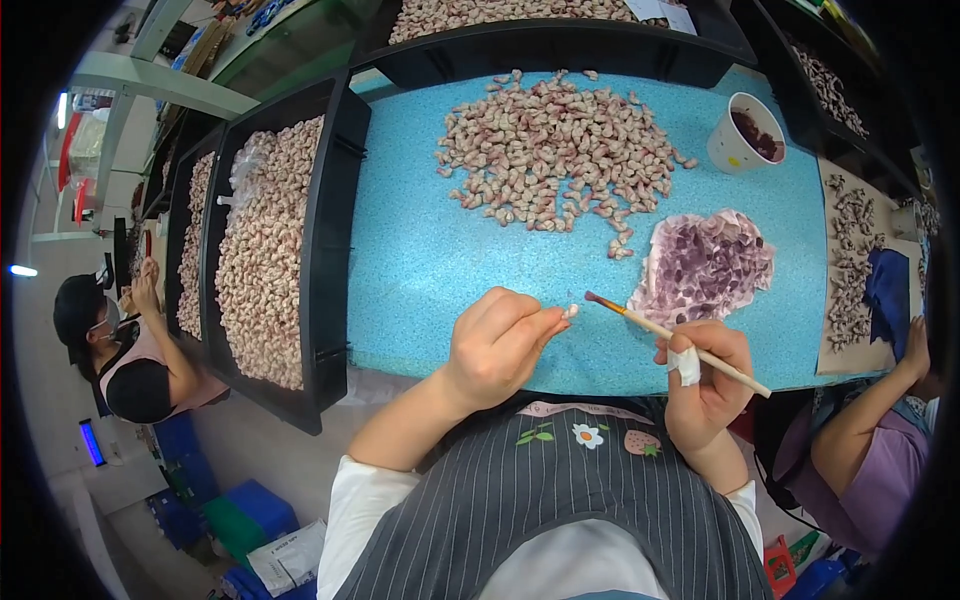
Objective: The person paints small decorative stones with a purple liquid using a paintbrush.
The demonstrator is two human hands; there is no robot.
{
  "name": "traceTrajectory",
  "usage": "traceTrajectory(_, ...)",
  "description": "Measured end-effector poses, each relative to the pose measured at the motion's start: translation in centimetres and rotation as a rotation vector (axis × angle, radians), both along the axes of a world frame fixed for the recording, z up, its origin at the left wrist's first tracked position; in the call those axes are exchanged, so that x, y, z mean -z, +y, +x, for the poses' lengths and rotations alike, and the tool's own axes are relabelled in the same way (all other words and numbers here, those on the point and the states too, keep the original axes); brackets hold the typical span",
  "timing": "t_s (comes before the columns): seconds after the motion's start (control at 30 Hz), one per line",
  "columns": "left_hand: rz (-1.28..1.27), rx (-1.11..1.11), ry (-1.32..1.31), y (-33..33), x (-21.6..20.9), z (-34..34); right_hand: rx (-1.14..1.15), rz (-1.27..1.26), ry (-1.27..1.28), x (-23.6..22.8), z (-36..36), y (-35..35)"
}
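Observation:
Pinched between the fingertips of my left hand (pixel 503 345) is a small whitish figurine (pixel 571 311), too small to make out in detail. My right hand (pixel 708 380), with white tape round a finger, holds a paintbrush (pixel 655 329) by its pale wooden handle. The brush's dark reddish tip points left, a short gap from the figurine. Just beyond the brush lies a crumpled tissue (pixel 705 262) blotted with purple stains. A heap of small cream and reddish pieces (pixel 560 150) spreads over the blue table mat (pixel 430 280). At the far right stands a paper cup (pixel 733 157) with dark red paint inside.
Black bins (pixel 333 220) full of similar pieces flank the left side, and another bin (pixel 560 58) runs along the back. On the right, darker pieces lie on brown cardboard (pixel 835 330) beside a blue cloth (pixel 888 305). Co-workers sit at left (pixel 130 350) and right (pixel 860 450).

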State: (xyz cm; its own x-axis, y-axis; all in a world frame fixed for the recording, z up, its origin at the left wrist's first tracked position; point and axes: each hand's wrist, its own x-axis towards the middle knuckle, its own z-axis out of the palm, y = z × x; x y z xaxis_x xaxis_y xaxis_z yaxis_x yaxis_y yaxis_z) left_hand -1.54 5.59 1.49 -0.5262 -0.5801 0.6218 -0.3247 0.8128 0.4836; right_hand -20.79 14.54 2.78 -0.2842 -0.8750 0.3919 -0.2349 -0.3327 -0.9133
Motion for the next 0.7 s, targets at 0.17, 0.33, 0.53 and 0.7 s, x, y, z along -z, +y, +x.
traceTrajectory(0.17,-0.041,-0.014,-0.013,-0.2,0.2,0.2,-0.046,-0.018,-0.117,-0.6,0.3,-0.2)
traceTrajectory(0.33,0.0,-0.001,-0.006,-0.2,-0.1,0.1,-0.018,-0.003,0.033,-0.4,0.1,-0.6)
traceTrajectory(0.53,0.085,-0.075,-0.027,-0.1,-0.7,0.8,0.045,-0.01,-0.041,0.0,-0.1,-0.1)
traceTrajectory(0.7,0.645,-0.328,1.124,-3.6,-3.1,5.4,0.067,0.023,-0.125,0.2,-0.5,0.2)
